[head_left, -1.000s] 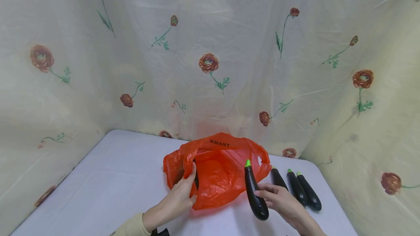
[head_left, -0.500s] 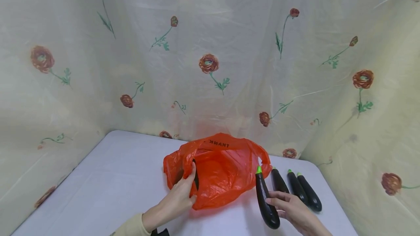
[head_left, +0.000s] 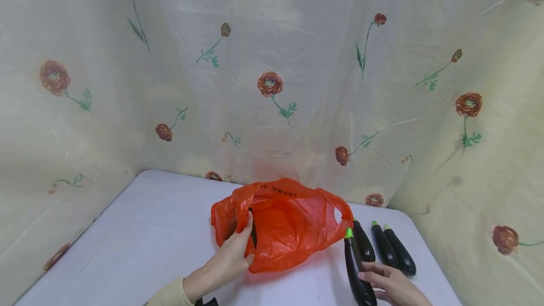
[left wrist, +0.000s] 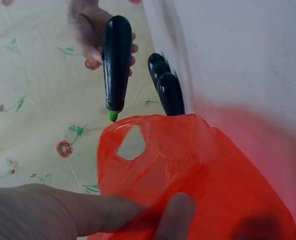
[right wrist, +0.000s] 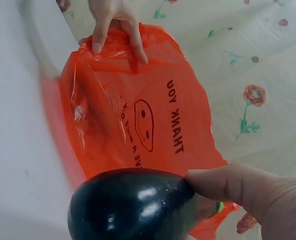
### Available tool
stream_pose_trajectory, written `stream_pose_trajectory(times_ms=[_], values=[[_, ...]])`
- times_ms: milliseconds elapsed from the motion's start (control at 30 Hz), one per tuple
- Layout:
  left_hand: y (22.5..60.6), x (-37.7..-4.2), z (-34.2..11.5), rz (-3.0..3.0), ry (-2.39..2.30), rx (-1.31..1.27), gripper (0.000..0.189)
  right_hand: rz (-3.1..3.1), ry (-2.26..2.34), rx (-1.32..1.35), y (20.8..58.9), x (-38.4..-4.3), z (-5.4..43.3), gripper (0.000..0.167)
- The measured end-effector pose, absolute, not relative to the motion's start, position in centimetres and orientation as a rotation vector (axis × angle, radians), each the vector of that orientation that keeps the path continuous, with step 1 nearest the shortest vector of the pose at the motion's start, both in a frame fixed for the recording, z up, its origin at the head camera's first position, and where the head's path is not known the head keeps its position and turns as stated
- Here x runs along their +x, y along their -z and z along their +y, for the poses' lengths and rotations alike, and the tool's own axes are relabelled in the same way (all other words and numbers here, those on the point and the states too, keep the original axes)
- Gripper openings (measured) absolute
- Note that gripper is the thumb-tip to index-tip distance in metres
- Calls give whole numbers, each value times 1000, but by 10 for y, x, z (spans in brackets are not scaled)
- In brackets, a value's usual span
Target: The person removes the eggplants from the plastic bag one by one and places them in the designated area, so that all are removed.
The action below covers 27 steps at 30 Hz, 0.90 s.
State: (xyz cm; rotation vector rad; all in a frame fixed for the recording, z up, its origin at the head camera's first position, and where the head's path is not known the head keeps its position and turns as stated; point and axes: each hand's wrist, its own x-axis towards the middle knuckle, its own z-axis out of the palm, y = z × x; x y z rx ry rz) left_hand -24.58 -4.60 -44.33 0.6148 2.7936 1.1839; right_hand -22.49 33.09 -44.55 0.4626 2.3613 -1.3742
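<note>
An orange-red plastic bag [head_left: 289, 230] lies with its mouth open on the white table. My left hand [head_left: 225, 259] pinches the near left edge of its mouth between thumb and fingers. A dark shape [head_left: 254, 234] shows beside those fingertips, mostly hidden by the bag. In my right hand [head_left: 396, 288] is a glossy dark eggplant [head_left: 356, 268], its green stem end pointing away toward the bag's right handle. The left wrist view shows this eggplant [left wrist: 117, 65] raised above the table, fingers wrapped behind it and stem close over the bag's handle loop.
Three more eggplants lie to the right: one [head_left: 364, 244] partly behind the held one, then a pair [head_left: 384, 247] side by side near the table's right edge. A flowered plastic sheet [head_left: 314, 107] walls the table [head_left: 161, 230] at the back and sides.
My right hand has carried the eggplant rightward and nearer to me, away from the bag's mouth toward the other eggplants. The left hand keeps its hold; the bag's rim has shifted slightly.
</note>
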Motion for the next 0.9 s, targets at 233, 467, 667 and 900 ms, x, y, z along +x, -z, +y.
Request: stream_pose_trajectory(times_ms=[233, 467, 667, 900], values=[[443, -245, -45, 2772, -1198, 611, 96, 2364, 1308, 486, 452, -220, 340, 82], [444, -245, -45, 2778, -1199, 625, 96, 2350, 1356, 535, 463, -216, 347, 69], [445, -246, -45, 2793, -1193, 627, 95, 2372, 1332, 550, 475, -216, 356, 70], [446, -245, -44, 2802, -1182, 634, 95, 2422, 1242, 566, 485, -218, 361, 76]])
